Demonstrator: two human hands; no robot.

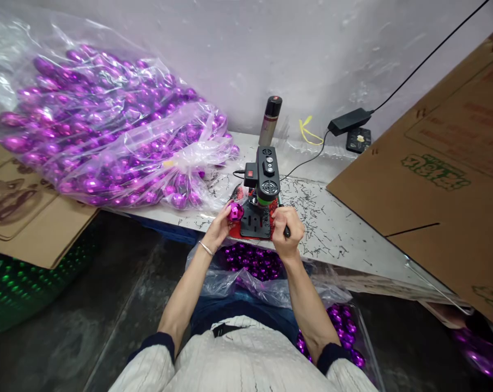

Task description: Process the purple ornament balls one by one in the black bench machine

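Between the fingers of my left hand (218,228) is a shiny purple faceted bauble (235,212), held at the left side of a small black bench machine (268,173). The machine has a red switch, round vents and a slotted base plate (255,222) on a red mat. My right hand (287,230) is wrapped round the machine's black lever handle (287,231), on its right side. Below the table edge, an open plastic bag (266,289) holds many more purple baubles (252,261) in front of me.
A large clear bag of purple baubles (119,130) fills the table's left. Behind the machine stand a spray can (269,121), a yellow tie (309,132) and a power adapter (350,121). Black scraps (320,223) litter the tabletop. A cardboard box (430,179) leans at right.
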